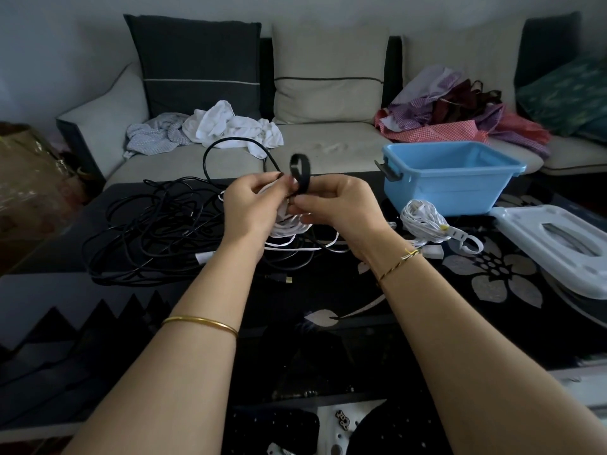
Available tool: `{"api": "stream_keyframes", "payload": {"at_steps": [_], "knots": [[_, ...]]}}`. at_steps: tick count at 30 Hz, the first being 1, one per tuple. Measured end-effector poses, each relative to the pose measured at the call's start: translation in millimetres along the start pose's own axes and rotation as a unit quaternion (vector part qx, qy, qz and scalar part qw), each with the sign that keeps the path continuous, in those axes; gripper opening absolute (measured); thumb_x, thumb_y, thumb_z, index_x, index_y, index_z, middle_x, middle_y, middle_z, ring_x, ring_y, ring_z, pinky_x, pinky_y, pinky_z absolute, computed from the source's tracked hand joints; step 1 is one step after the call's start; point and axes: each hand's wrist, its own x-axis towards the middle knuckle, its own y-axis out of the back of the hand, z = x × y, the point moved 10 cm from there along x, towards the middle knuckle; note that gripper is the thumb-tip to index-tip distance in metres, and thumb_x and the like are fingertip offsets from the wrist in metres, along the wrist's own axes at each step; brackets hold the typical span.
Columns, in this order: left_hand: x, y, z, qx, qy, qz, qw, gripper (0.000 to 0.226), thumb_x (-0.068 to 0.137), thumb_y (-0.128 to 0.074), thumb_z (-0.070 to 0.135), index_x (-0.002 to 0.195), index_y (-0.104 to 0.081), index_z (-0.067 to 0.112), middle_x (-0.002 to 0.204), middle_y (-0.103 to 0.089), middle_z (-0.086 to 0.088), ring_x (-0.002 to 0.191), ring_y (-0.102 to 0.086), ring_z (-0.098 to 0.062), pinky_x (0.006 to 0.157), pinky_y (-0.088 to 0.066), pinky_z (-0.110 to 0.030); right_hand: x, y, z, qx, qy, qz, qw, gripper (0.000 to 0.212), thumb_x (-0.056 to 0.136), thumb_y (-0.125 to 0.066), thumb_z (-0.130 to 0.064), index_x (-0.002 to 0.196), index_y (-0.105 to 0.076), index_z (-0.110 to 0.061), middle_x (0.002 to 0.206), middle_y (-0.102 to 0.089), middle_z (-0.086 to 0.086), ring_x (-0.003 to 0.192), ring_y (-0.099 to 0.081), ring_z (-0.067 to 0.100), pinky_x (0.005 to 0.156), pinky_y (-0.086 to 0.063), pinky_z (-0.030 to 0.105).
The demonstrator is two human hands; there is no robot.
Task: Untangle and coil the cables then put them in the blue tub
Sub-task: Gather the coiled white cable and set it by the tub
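Note:
Above the middle of the dark table, my left hand (251, 208) grips a coiled white flat cable (290, 226), part of it hidden behind my fingers. My right hand (338, 208) pinches a black strap (299, 174) that loops up over the coil. A black cable loop (230, 149) rises beside my left hand. A tangle of black cables (151, 234) lies on the table to the left. A tied white cable bundle (425, 221) lies in front of the blue tub (443, 188), which stands at the right rear and looks empty.
The tub's white lid (555, 244) lies at the right edge of the patterned table (427, 307). Behind the table is a sofa (328, 139) with crumpled white cloths (226, 126) and a heap of coloured fabric (460, 116).

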Motion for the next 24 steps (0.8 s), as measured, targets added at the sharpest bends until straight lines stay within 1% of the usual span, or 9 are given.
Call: {"api": "stream_keyframes", "payload": {"at_steps": [3,6,8,11,13,15,18,20,24], "knots": [[-1.8,-4.7,-5.3,-0.032,0.035,-0.018,0.999,0.005,0.083,-0.072,0.015,0.088,-0.071,0.014,0.079,-0.069,-0.001,0.071,-0.066,-0.010,0.068,-0.052,-0.017,0.6,12.0,-16.1,-0.116,0.081,0.071,0.987,0.009,0.081,-0.070,-0.003,0.087,-0.073,-0.008,0.073,-0.069,0.003,0.066,-0.066,0.010,0.065,-0.055,0.023],[-3.1,-12.2,-6.7,-0.040,0.049,-0.055,0.996,0.022,0.084,-0.071,0.015,0.064,-0.073,0.024,0.069,-0.069,0.001,0.069,-0.064,-0.012,0.072,-0.052,-0.022,0.0,16.9,-35.4,-0.233,0.184,0.133,0.946,0.010,0.077,-0.075,-0.012,0.083,-0.074,-0.020,0.079,-0.060,-0.004,0.084,-0.058,0.019,0.075,-0.046,0.028],[-3.6,-16.8,-8.5,-0.053,0.064,-0.075,0.994,0.016,0.084,-0.070,0.016,0.070,-0.074,0.021,0.073,-0.071,0.000,0.071,-0.065,-0.013,0.078,-0.053,-0.028,0.3,16.9,-39.9,-0.256,0.210,0.133,0.934,0.011,0.077,-0.074,-0.014,0.086,-0.075,-0.020,0.086,-0.060,-0.006,0.094,-0.052,0.021,0.082,-0.042,0.027],[-6.6,-23.1,-10.1,-0.064,0.077,-0.090,0.991,0.003,0.084,-0.071,0.017,0.082,-0.073,0.016,0.076,-0.072,-0.005,0.071,-0.065,-0.016,0.083,-0.053,-0.035,2.7,20.4,-32.2,-0.144,0.182,0.100,0.968,0.014,0.078,-0.072,-0.005,0.089,-0.074,-0.013,0.088,-0.067,-0.002,0.091,-0.064,0.022,0.087,-0.052,0.036],[-8.8,-26.3,-10.2,-0.061,0.079,-0.095,0.990,0.004,0.086,-0.069,0.014,0.082,-0.070,0.015,0.080,-0.065,-0.017,0.072,-0.058,-0.024,0.080,-0.051,-0.038,5.5,22.3,-25.8,-0.073,0.149,0.086,0.982,0.013,0.079,-0.069,0.002,0.090,-0.072,-0.005,0.085,-0.070,0.005,0.083,-0.066,0.016,0.084,-0.054,0.030],[-9.8,-28.0,-9.1,-0.065,0.078,-0.101,0.990,0.005,0.087,-0.067,0.013,0.083,-0.069,0.014,0.084,-0.063,-0.021,0.070,-0.057,-0.025,0.070,-0.052,-0.032,7.0,24.9,-23.7,-0.061,0.137,0.092,0.985,0.014,0.079,-0.067,0.005,0.090,-0.071,-0.003,0.080,-0.069,0.003,0.078,-0.064,0.011,0.079,-0.054,0.023],[-9.8,-30.1,-9.0,-0.064,0.067,-0.116,0.989,0.003,0.088,-0.066,0.012,0.087,-0.068,0.014,0.078,-0.069,-0.009,0.053,-0.063,-0.015,0.054,-0.054,-0.022,8.2,28.9,-22.6,-0.038,0.125,0.100,0.986,0.013,0.080,-0.067,0.005,0.089,-0.070,-0.004,0.076,-0.068,-0.001,0.074,-0.064,0.009,0.074,-0.054,0.020],[-11.6,-33.6,-6.8,-0.063,0.054,-0.137,0.987,0.007,0.090,-0.063,0.011,0.086,-0.067,0.015,0.074,-0.069,-0.004,0.049,-0.063,-0.012,0.052,-0.053,-0.021,8.5,30.9,-22.8,-0.028,0.117,0.103,0.987,0.012,0.081,-0.068,0.003,0.088,-0.070,-0.006,0.075,-0.069,-0.002,0.072,-0.064,0.006,0.072,-0.054,0.019],[-16.0,-40.1,0.8,-0.057,0.024,-0.171,0.983,0.007,0.092,-0.060,0.011,0.089,-0.065,0.015,0.079,-0.070,-0.004,0.052,-0.064,-0.011,0.053,-0.052,-0.021,9.4,32.8,-26.7,-0.011,0.117,0.101,0.988,0.010,0.082,-0.068,0.000,0.088,-0.070,-0.008,0.073,-0.067,-0.002,0.067,-0.062,0.003,0.064,-0.050,0.015]]}}
